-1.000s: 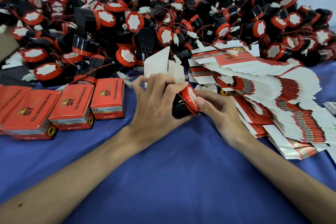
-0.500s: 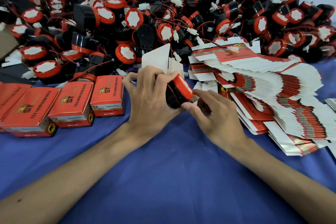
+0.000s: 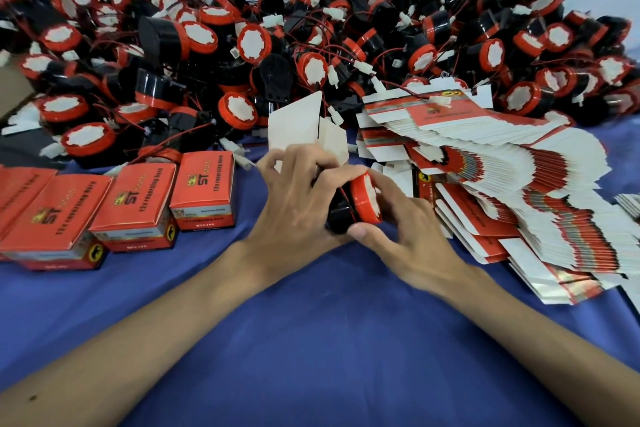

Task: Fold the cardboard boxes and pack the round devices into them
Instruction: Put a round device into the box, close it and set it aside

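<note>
A blue cloth (image 3: 329, 340) covers the table. A heap of round devices (image 3: 254, 43) fills its far side, with a fanned stack of flat boxes (image 3: 502, 156) at the right and closed boxes (image 3: 204, 184) in a row at the left. In the middle, the left hand (image 3: 298, 204) grips an open box (image 3: 294, 125), flaps up. The right hand (image 3: 405, 218) pinches a red-faced device (image 3: 363, 198) at the box's mouth.

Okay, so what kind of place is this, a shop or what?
Probably a packing bench: a heap of identical round devices behind, flat cartons stacked on the right, finished red boxes on the left, and the left hand gripping an open box while the right hand pinches one device.
</note>
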Demonstrator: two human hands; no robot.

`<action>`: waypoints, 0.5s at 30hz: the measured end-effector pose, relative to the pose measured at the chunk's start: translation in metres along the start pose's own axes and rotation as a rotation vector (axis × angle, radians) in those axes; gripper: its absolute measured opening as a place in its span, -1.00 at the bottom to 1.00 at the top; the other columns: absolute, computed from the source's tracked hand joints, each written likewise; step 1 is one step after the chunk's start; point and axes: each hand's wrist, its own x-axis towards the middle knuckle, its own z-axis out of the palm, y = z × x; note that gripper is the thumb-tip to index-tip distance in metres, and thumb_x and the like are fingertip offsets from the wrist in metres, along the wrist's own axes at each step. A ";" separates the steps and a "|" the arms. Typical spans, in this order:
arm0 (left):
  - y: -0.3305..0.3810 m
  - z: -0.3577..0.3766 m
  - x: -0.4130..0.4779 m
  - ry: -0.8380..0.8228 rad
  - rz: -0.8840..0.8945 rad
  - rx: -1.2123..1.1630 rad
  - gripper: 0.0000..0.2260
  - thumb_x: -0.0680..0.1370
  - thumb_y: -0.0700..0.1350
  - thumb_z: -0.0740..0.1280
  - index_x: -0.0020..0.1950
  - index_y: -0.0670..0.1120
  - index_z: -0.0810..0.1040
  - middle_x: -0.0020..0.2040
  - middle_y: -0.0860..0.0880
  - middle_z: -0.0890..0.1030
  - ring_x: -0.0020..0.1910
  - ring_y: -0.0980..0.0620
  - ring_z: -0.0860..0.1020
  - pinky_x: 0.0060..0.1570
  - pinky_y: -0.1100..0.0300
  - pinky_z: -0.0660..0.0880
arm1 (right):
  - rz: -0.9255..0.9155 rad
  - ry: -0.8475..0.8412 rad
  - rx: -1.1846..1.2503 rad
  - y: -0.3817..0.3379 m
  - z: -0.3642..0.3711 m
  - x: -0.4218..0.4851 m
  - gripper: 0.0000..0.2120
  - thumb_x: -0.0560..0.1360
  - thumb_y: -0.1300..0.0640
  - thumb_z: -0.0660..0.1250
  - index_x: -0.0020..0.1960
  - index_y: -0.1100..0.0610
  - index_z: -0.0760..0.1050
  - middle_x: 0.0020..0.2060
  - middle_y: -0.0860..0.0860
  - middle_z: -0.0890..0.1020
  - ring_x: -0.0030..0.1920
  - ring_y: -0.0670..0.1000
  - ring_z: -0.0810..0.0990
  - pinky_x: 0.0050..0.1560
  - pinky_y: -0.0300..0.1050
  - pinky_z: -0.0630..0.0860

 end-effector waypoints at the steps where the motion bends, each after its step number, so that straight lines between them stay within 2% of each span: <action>1: 0.000 0.000 0.000 -0.012 0.000 -0.011 -0.64 0.54 0.14 0.27 0.21 -0.05 0.34 0.04 -0.01 0.31 0.05 -0.04 0.38 0.07 -0.09 0.23 | 0.002 -0.006 -0.001 0.001 0.000 0.000 -0.30 0.42 -0.41 0.17 0.40 -0.01 0.29 -0.13 -0.34 0.47 -0.13 -0.41 0.52 -0.17 -0.58 0.35; 3: 0.000 0.000 0.000 -0.029 0.001 -0.036 -0.59 0.50 0.12 0.35 0.22 -0.04 0.33 0.04 -0.02 0.30 0.06 -0.04 0.37 0.05 -0.08 0.25 | -0.013 -0.019 0.008 0.003 -0.001 0.000 -0.25 0.39 -0.47 0.16 0.40 -0.01 0.27 -0.15 -0.30 0.51 -0.13 -0.30 0.57 -0.19 -0.52 0.38; 5: 0.000 0.000 0.001 -0.046 0.022 -0.059 -0.53 0.45 0.11 0.42 0.22 -0.05 0.32 0.05 -0.02 0.30 0.08 -0.05 0.35 0.06 -0.04 0.23 | -0.034 -0.031 0.045 0.003 -0.002 0.000 -0.37 0.37 -0.44 0.23 0.31 -0.17 0.22 -0.16 -0.26 0.53 -0.14 -0.22 0.60 -0.19 -0.49 0.43; 7: 0.000 0.001 0.001 -0.053 0.048 -0.062 -0.57 0.47 0.09 0.37 0.21 -0.06 0.32 0.07 -0.03 0.31 0.09 -0.06 0.35 0.08 -0.02 0.22 | -0.035 -0.029 0.058 0.001 -0.003 0.000 -0.46 0.35 -0.35 0.29 0.24 -0.27 0.19 -0.17 -0.25 0.53 -0.13 -0.22 0.60 -0.20 -0.49 0.44; 9: -0.001 0.002 0.001 -0.065 0.051 -0.059 -0.57 0.46 0.07 0.37 0.21 -0.06 0.32 0.08 -0.03 0.32 0.11 -0.06 0.34 0.10 0.00 0.22 | -0.003 -0.019 0.065 -0.001 -0.003 0.000 -0.52 0.34 -0.31 0.28 0.20 -0.29 0.22 -0.18 -0.26 0.53 -0.11 -0.24 0.58 -0.19 -0.48 0.44; 12: 0.001 0.000 0.000 -0.136 0.020 -0.142 -0.41 0.35 0.12 0.42 0.28 -0.06 0.30 0.14 -0.03 0.31 0.20 -0.02 0.31 0.17 0.02 0.23 | 0.054 0.010 0.140 -0.002 -0.004 0.001 -0.52 0.33 -0.27 0.29 0.21 -0.29 0.26 -0.15 -0.21 0.59 -0.08 -0.21 0.61 -0.11 -0.42 0.49; 14: 0.001 -0.005 0.000 -0.122 -0.010 -0.260 -0.36 0.33 0.11 0.38 0.33 -0.06 0.28 0.21 -0.05 0.28 0.29 0.00 0.25 0.23 -0.09 0.25 | 0.085 0.036 0.279 0.000 -0.005 0.002 -0.49 0.35 -0.21 0.33 0.26 -0.22 0.31 -0.10 -0.13 0.65 -0.05 -0.17 0.65 -0.05 -0.38 0.50; 15: 0.000 -0.008 0.001 -0.060 -0.036 -0.299 -0.37 0.33 0.10 0.36 0.33 -0.06 0.28 0.23 -0.05 0.26 0.31 -0.02 0.24 0.25 -0.16 0.26 | 0.106 0.049 0.344 0.001 -0.006 0.003 -0.46 0.35 -0.19 0.34 0.30 -0.18 0.32 -0.07 -0.10 0.66 -0.01 -0.15 0.65 -0.02 -0.35 0.51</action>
